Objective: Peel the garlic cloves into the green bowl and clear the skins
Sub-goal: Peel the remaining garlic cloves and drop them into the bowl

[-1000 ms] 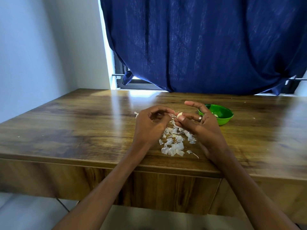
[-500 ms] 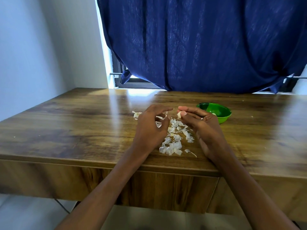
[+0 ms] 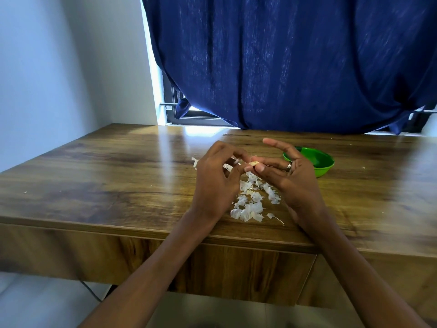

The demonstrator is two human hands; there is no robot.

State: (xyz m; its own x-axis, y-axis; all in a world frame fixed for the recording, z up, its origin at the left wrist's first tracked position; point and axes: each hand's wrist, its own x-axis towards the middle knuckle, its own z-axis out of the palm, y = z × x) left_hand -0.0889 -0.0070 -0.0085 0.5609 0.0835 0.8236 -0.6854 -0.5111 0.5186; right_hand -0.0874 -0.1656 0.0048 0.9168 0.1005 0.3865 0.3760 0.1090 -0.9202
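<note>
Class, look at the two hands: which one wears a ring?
The right hand, nearest the green bowl, has a ring on one finger and pinches the garlic clove. The left hand has no visible ring.

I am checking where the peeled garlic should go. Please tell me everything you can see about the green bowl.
The green bowl is small, round and shallow, bright green and glossy, so it looks like plastic. It stands upright on the wooden table, toward the far side, to the right of the skins. The right hand hides its left rim from the camera; whether they touch cannot be told. The visible inside looks plain green; any contents are too unclear to name.
</note>
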